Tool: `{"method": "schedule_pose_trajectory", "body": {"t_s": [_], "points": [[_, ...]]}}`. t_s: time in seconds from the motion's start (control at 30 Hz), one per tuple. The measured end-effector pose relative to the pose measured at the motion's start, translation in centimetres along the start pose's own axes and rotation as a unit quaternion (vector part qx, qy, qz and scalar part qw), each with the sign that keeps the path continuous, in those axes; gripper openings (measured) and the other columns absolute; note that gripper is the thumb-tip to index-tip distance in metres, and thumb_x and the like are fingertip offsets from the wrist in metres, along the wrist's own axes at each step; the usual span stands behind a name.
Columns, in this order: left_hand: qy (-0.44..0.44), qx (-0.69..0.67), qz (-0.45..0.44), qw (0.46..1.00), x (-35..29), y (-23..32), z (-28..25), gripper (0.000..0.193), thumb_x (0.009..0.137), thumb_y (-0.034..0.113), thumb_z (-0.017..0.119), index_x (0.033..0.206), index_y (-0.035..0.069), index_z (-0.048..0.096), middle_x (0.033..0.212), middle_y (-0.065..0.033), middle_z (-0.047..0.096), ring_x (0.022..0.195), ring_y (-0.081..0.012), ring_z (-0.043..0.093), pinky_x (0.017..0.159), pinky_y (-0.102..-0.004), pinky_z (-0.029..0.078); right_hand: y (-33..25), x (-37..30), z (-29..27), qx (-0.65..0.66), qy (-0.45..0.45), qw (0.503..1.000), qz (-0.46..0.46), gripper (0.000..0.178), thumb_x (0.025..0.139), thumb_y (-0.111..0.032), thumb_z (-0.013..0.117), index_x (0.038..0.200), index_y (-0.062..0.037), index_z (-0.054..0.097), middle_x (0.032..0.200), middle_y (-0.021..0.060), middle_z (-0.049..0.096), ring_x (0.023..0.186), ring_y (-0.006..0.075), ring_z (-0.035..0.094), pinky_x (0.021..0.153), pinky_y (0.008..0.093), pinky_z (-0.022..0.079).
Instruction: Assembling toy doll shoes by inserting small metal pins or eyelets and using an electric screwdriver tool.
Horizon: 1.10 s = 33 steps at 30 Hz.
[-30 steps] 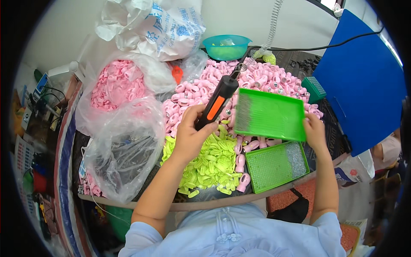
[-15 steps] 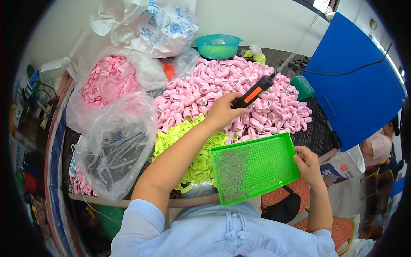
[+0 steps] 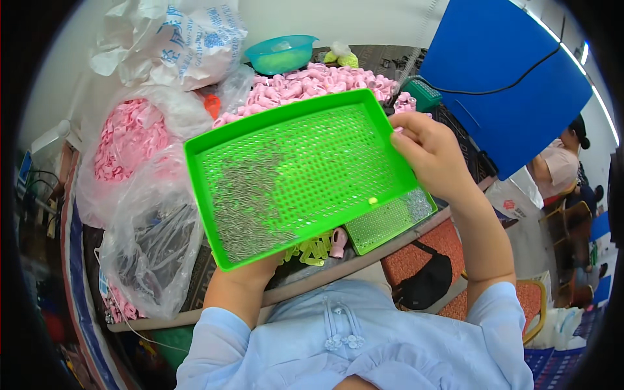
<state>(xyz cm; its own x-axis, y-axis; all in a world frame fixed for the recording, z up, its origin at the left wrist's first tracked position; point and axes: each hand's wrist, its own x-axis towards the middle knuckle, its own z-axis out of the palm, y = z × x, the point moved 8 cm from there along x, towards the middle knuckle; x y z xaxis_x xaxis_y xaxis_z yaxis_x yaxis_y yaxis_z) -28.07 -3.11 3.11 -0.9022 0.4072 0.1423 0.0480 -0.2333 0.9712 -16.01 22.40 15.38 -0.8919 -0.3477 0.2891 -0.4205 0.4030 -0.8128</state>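
Observation:
A bright green perforated tray (image 3: pixel 312 214) is held up in front of me, tilted. Many thin silver metal pieces, like small screws or pins (image 3: pixel 250 201), lie massed at its left end, and one small yellow bit (image 3: pixel 372 201) sits near its lower edge. My right hand (image 3: pixel 429 153) is closed on the tray's right rim, thumb toward the near side. Behind the tray's lower left corner goes my left forearm (image 3: pixel 237 292); the left hand's fingers are hidden there. Past the tray is a pile of pink plastic housings (image 3: pixel 305 88).
A second green tray (image 3: pixel 383 227) with silver bits lies on the table, beside yellow-green strips (image 3: pixel 312 250) and a pink housing (image 3: pixel 337 242). Left are plastic bags (image 3: pixel 153 240), one with pink parts. A teal bowl (image 3: pixel 279 55) and a blue panel (image 3: pixel 500 84) stand behind.
The green tray has been raised and moved left, toward the view, with my right hand still on it. My left hand, seen before holding an electric screwdriver, is now behind the tray.

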Motion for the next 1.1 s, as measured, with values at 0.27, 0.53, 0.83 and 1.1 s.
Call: {"method": "schedule_pose_trajectory", "body": {"t_s": [0.27, 0.53, 0.83, 1.1], "points": [[0.030, -0.188, 0.008, 0.982, -0.2, -3.4, 13.0, 0.045, 0.096, 0.034, 0.060, 0.131, 0.006, 0.059, 0.122, -0.0089, 0.065, 0.111, -0.0233, 0.061, 0.094, -0.0404, 0.050, -2.0, 2.8, 2.0, -0.070, 0.018, 0.996, -0.047, 0.021, 0.094, -0.010, 0.059, 0.109, 0.0029, 0.065, 0.072, 0.0023, 0.061, 0.064, 0.0067, 0.054, 0.057, 0.0266, 0.043], [0.073, -0.363, 0.023, 0.929, -2.5, -3.4, 14.9, 0.049, 0.098, 0.039, 0.057, 0.135, 0.007, 0.057, 0.129, -0.0102, 0.062, 0.118, -0.0256, 0.059, 0.098, -0.0440, 0.048, -0.4, 5.2, 4.1, -0.052, -0.002, 0.998, -0.042, 0.019, 0.096, -0.007, 0.058, 0.112, 0.0021, 0.064, 0.074, -0.0019, 0.060, 0.067, 0.0032, 0.053, 0.057, 0.0226, 0.041], [0.205, -0.494, 0.114, 0.837, -19.2, -1.3, 4.0, 0.057, 0.099, 0.049, 0.050, 0.140, 0.009, 0.054, 0.141, -0.0119, 0.056, 0.129, -0.0301, 0.053, 0.106, -0.0509, 0.043, -0.4, 4.1, 8.4, -0.025, 0.037, 0.997, -0.064, 0.018, 0.092, -0.009, 0.062, 0.107, 0.0025, 0.064, 0.065, 0.0047, 0.056, 0.058, 0.0101, 0.050, 0.053, 0.0313, 0.039], [0.350, -0.206, 0.200, 0.892, -34.5, 4.2, 0.2, 0.067, 0.105, 0.034, 0.047, 0.159, 0.005, 0.020, 0.157, -0.0130, 0.036, 0.142, -0.0273, 0.040, 0.115, -0.0428, 0.035, 2.0, -0.2, 17.9, 0.040, -0.025, 0.999, 0.000, 0.019, 0.093, -0.004, 0.061, 0.109, 0.0038, 0.062, 0.065, 0.0088, 0.058, 0.057, 0.0108, 0.053, 0.054, 0.0304, 0.042]]}}
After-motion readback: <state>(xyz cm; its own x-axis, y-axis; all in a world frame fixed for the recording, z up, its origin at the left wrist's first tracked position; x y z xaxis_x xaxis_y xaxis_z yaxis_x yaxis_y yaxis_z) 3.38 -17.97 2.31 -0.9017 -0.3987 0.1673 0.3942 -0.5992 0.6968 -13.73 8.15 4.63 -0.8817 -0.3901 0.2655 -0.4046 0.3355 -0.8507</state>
